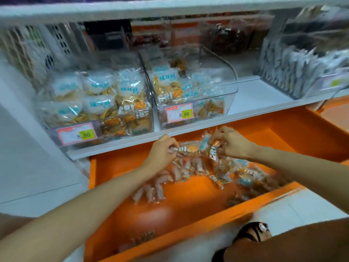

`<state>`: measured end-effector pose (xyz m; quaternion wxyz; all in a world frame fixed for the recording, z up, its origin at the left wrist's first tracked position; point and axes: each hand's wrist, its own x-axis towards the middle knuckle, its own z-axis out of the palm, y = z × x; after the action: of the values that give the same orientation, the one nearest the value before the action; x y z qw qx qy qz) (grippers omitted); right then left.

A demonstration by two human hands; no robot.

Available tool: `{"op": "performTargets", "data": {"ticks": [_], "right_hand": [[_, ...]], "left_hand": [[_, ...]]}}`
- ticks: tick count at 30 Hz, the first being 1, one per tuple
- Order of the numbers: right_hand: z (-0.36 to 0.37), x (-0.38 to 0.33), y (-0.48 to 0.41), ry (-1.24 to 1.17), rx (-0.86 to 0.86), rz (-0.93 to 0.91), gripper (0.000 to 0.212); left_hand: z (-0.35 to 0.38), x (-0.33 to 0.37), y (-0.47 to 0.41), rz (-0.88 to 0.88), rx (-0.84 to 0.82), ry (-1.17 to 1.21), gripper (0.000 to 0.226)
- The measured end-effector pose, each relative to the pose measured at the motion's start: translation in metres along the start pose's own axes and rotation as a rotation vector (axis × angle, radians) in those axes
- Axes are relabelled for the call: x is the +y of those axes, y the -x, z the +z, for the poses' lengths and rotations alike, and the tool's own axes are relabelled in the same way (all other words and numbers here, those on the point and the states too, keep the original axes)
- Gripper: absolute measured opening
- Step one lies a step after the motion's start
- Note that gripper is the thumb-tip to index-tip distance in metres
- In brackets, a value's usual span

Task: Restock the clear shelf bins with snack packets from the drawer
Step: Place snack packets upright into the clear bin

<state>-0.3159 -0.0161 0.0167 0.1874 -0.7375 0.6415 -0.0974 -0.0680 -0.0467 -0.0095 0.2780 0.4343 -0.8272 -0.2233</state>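
While our left hand (164,149) grips one clear snack packet (188,149) and our right hand (233,144) pinches another above the orange drawer (188,205), we see golden crisps, pale-blue labels and orange print; similar packets fill the shelf bins (98,103).

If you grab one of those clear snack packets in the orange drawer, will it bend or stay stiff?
Probably floppy: the clear plastic snack packet crumples where the left hand pinches it. Likely light: fingers alone hold it up. Squeezing might crush what's inside.
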Motion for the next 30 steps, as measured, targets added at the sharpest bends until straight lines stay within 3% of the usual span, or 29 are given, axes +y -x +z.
{"op": "performTargets", "data": {"ticks": [11,15,19,21,26,30], "right_hand": [[-0.095,-0.045,0.07,-0.034,0.257,-0.001,0.032],[-0.104,-0.05,0.079,-0.01,0.309,-0.002,0.03],[-0.116,-0.055,0.078,-0.006,0.356,-0.022,0.027],[-0.122,-0.054,0.075,-0.026,0.385,-0.028,0.027],[-0.143,-0.056,0.061,-0.096,0.465,-0.046,0.031],[-0.158,-0.065,0.043,-0.13,0.595,-0.089,0.029]], "left_hand": [[-0.113,0.112,-0.017,0.186,0.211,0.009,0.009],[-0.127,0.136,-0.077,0.16,0.332,0.011,0.009],[-0.108,0.138,-0.137,0.011,0.369,0.042,0.011],[-0.089,0.134,-0.15,-0.035,0.338,0.055,0.012],[-0.075,0.119,-0.153,-0.012,-0.074,-0.181,0.02],[-0.103,0.114,-0.147,0.099,0.001,-0.239,0.02]]}}
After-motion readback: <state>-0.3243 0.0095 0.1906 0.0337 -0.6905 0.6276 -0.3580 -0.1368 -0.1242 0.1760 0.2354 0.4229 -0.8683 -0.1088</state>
